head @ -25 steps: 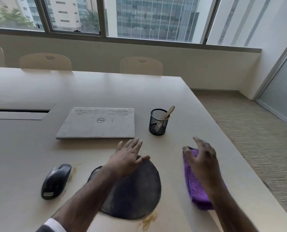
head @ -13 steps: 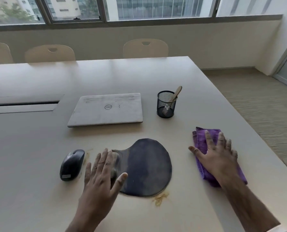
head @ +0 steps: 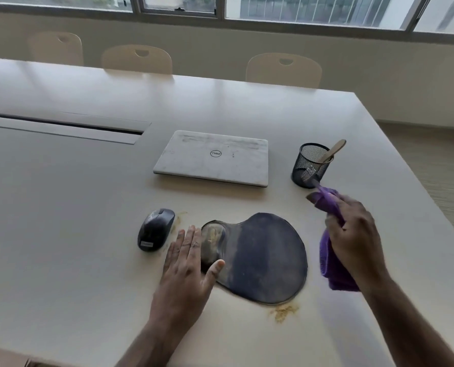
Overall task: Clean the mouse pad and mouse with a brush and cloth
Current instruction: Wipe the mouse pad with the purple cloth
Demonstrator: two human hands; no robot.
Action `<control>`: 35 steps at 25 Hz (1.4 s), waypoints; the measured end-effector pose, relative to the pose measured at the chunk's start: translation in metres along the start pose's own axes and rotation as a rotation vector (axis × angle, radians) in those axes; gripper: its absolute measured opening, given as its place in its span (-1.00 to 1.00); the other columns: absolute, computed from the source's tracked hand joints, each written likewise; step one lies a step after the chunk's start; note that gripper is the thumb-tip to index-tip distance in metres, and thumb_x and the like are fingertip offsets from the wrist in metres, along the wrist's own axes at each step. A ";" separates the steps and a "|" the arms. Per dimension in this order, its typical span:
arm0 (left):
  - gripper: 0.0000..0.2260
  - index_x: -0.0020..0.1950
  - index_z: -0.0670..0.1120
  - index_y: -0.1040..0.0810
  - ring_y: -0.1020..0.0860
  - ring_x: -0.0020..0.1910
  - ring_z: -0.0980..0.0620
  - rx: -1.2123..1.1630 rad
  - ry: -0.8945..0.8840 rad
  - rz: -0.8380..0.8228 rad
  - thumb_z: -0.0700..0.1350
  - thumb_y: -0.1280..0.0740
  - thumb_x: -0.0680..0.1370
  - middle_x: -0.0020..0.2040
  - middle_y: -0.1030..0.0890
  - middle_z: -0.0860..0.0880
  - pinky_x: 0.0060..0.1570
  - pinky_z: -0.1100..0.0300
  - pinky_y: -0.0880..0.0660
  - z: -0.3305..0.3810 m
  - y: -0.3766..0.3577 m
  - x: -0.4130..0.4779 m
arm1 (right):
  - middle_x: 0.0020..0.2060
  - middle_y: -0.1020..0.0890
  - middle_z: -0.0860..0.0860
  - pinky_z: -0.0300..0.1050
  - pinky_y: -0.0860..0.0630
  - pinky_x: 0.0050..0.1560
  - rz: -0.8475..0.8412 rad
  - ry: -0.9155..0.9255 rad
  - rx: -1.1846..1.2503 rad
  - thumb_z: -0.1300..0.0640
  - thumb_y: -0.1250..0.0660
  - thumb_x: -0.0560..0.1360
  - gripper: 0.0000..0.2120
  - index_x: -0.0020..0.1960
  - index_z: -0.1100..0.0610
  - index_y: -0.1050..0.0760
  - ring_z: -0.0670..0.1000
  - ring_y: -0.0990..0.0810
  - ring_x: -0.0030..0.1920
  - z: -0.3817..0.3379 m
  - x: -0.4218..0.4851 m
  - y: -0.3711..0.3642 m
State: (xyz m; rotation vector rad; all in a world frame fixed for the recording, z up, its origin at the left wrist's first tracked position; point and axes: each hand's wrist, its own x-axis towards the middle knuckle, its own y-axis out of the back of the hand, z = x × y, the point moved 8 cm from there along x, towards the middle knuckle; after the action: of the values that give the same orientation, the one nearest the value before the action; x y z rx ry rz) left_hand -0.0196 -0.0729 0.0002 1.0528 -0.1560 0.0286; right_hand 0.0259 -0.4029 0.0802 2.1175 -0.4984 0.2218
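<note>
Watch: right hand (head: 353,234) grips purple cloth (head: 334,271) aloft, left hand (head: 186,263) flat at mouse pad (head: 268,255) edge. Wiping before brushing could grind crumbs (head: 215,235) in.

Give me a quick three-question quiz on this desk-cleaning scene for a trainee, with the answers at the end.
1. True or false: the right hand grips the purple cloth.
2. Where is the brush? A) standing in the mesh cup; B) lying on the laptop; C) lying on the floor.
3. Short answer: which device lies just left of the left hand, on the far side from the mouse pad?

Key: 1 true; 2 A; 3 the mouse.
</note>
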 end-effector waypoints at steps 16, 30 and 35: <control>-0.09 0.69 -0.02 0.07 0.35 0.61 0.02 0.177 0.058 -0.120 0.49 0.16 0.46 0.69 0.13 -0.02 0.58 0.06 0.32 -0.003 -0.002 0.007 | 0.42 -0.56 0.02 0.03 -0.34 0.53 -0.636 0.726 0.019 0.11 -0.12 0.60 -0.57 0.39 0.10 -0.56 0.05 -0.40 0.52 -0.148 -0.080 -0.133; -0.12 0.59 -0.06 0.35 0.42 0.58 -0.03 0.241 0.062 -0.184 0.44 0.31 0.43 0.66 0.26 -0.08 0.55 0.03 0.38 -0.004 -0.009 0.007 | 0.37 -0.54 -0.05 -0.17 -0.41 0.32 -0.631 0.969 -0.050 -0.08 -0.19 0.65 -0.66 0.31 -0.01 -0.61 -0.01 -0.43 0.25 -0.162 -0.106 -0.107; 0.00 0.64 -0.08 0.29 0.40 0.59 -0.02 0.247 0.076 -0.194 0.57 0.08 0.47 0.63 0.29 -0.04 0.53 0.03 0.43 -0.005 -0.009 0.006 | 0.31 -0.64 0.02 0.13 -0.58 0.22 -0.483 0.637 -0.003 0.21 -0.33 0.60 -0.75 0.21 0.08 -0.69 0.11 -0.51 0.22 -0.148 -0.040 -0.140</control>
State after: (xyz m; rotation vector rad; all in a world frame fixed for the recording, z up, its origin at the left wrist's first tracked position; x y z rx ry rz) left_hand -0.0127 -0.0733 -0.0090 1.3077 0.0199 -0.0890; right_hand 0.0542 -0.2006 0.0441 1.9546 0.3811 0.5820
